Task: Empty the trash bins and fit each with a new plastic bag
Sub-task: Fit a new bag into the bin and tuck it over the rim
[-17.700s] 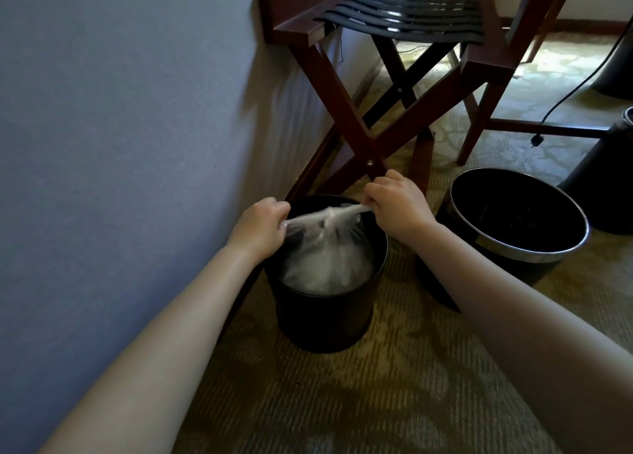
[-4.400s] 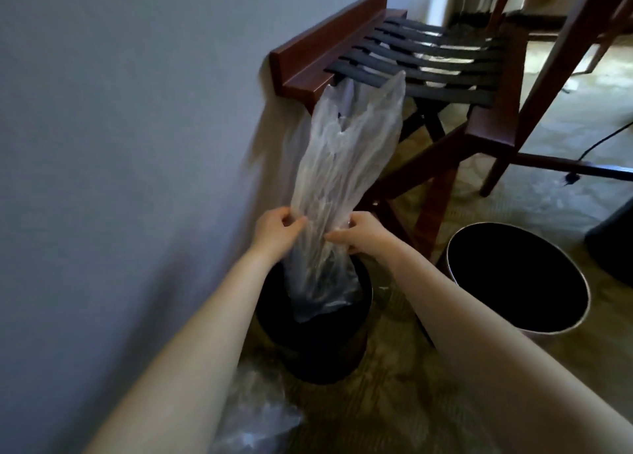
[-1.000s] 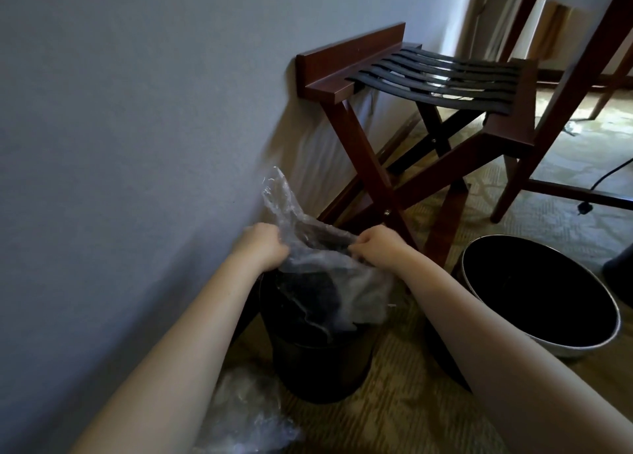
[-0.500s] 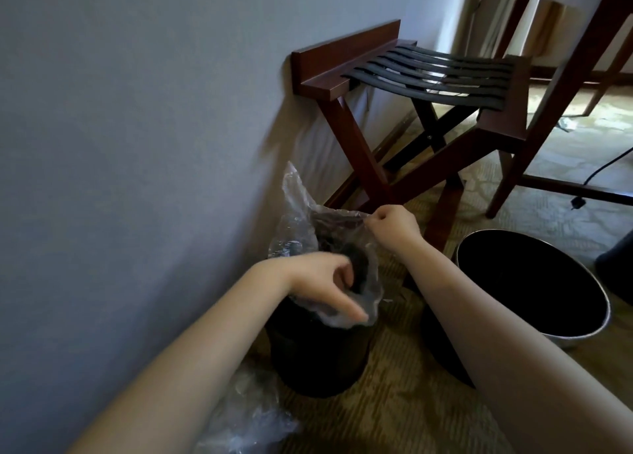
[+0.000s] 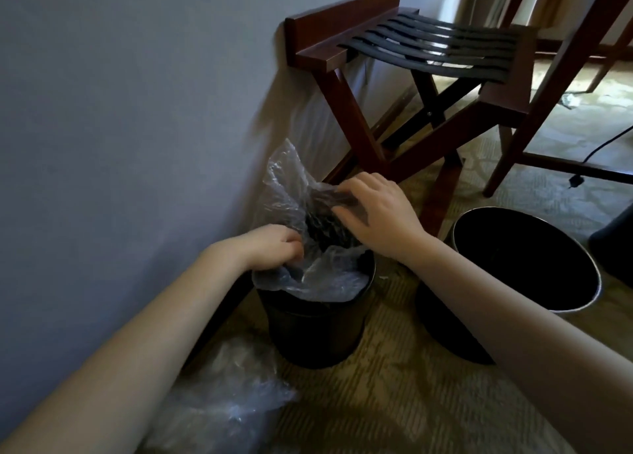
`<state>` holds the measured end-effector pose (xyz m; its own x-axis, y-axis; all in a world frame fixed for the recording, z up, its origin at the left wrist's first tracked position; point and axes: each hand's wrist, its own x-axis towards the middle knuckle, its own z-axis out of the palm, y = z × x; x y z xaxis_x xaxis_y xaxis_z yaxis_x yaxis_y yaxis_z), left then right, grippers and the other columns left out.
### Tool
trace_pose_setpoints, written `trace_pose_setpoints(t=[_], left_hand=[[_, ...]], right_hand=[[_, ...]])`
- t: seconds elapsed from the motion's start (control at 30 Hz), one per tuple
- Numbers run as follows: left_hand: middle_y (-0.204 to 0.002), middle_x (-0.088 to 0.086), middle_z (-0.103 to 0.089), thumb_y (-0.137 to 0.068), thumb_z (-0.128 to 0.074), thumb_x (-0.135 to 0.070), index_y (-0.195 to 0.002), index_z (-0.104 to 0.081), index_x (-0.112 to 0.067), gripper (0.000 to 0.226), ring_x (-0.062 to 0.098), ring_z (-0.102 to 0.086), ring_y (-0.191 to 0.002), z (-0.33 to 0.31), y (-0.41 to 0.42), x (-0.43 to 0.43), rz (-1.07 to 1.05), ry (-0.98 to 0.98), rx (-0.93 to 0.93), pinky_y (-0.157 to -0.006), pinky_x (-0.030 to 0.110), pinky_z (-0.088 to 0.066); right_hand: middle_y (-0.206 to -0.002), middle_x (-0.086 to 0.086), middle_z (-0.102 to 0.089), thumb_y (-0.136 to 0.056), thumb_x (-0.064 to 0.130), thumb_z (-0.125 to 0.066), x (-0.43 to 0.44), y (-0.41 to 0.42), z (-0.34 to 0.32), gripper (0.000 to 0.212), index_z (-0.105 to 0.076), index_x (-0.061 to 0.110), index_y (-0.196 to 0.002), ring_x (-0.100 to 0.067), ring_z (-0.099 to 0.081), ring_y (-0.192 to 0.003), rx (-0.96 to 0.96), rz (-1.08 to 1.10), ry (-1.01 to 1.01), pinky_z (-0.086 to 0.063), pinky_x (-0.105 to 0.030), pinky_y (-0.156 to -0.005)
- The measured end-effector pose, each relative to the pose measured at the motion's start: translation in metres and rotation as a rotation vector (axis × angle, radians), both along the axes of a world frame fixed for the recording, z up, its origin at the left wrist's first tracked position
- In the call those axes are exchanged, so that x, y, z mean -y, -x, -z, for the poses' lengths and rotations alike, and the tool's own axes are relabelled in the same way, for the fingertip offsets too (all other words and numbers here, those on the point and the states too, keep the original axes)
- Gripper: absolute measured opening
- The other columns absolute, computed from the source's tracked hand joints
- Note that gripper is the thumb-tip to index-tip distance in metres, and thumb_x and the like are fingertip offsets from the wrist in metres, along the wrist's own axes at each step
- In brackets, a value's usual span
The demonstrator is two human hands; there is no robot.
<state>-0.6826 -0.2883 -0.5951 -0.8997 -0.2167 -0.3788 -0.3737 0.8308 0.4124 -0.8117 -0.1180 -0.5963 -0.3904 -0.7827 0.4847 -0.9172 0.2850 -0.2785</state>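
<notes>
A: What's at far left?
B: Grey wall [image 5: 120, 111]. A crumpled bag [image 5: 222, 395] lies on the carpet [image 5: 394, 402], at 7 o'clk from the small bin [image 5: 315, 333].
A: And the L hand [image 5: 274, 248]?
B: Fingers curled tight. It grips the clear bag [image 5: 329, 282] at 9 o'clk of the rim.
A: Where's that bag?
B: In the small bin's mouth. Its near edge hangs over the rim at 6 o'clk, and the far side sticks up at 11 o'clk.
A: R hand [image 5: 380, 213]?
B: Fingers spread, nearly straight, laid on the bag at 1 o'clk.
A: Further right?
B: Wood rack [image 5: 342, 56] at 12 o'clk by the wall. The big bin [image 5: 582, 303] is at 3 o'clk, tipped, just beside.
</notes>
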Motion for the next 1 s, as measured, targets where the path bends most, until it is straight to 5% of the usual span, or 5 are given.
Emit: trace_pose_setpoints(t=[0.2,0.37,0.5,0.73,1.0], left_hand=[[-0.105,-0.006,-0.062,-0.092,-0.042,-0.007,-0.104,-0.067,-0.022,0.031,0.01,-0.056,-0.1,0.015,-0.008,-0.002,-0.003,-0.065,-0.125,-0.092,0.028,-0.045],[-0.117,-0.002,-0.063,-0.089,-0.045,-0.003,-0.116,-0.064,-0.018,0.037,0.012,-0.057,-0.106,0.02,0.022,-0.027,0.075,-0.065,-0.216,-0.093,0.03,-0.047],[-0.114,0.004,-0.064,-0.093,-0.048,-0.014,-0.113,-0.062,-0.017,0.025,0.022,-0.058,-0.104,0.046,0.047,-0.059,0.167,-0.118,-0.102,-0.092,0.039,-0.048],[-0.083,0.004,-0.061,-0.099,-0.038,-0.036,-0.089,-0.061,-0.013,0.035,0.023,-0.056,-0.073,0.064,0.032,-0.035,0.294,0.329,0.294,-0.069,0.039,-0.048],[-0.102,0.005,-0.06,-0.091,-0.05,-0.051,-0.102,-0.057,-0.016,0.037,0.023,-0.058,-0.09,0.045,-0.027,0.03,0.077,0.534,0.15,-0.071,0.033,-0.047]], right_hand=[[-0.129,0.008,-0.057,-0.074,0.077,-0.057,-0.031,-0.01,0.001,0.082,-0.047,0.027,-0.138,-0.008,-0.051,-0.118,0.109,-0.315,-0.412,-0.045,-0.028,-0.096],[-0.08,0.007,-0.063,-0.087,0.032,-0.057,-0.037,0.002,0.024,0.012,-0.063,0.024,-0.081,-0.017,-0.058,-0.081,-0.133,-0.296,-0.537,-0.048,-0.038,-0.08],[-0.065,0.008,-0.055,-0.083,0.014,-0.053,-0.047,0.001,0.023,0.018,-0.058,0.023,-0.068,-0.018,-0.053,-0.064,-0.117,-0.282,-0.522,-0.046,-0.036,-0.067],[-0.074,0.007,-0.051,-0.1,0.023,-0.041,-0.05,0.001,0.026,0.015,-0.045,0.024,-0.086,-0.015,-0.051,-0.067,-0.055,-0.263,-0.639,-0.036,-0.03,-0.063],[-0.086,0.004,-0.059,-0.098,0.025,-0.043,-0.037,0.003,0.03,0.01,-0.052,0.021,-0.095,-0.019,-0.057,-0.08,-0.075,-0.238,-0.745,-0.045,-0.032,-0.072]])
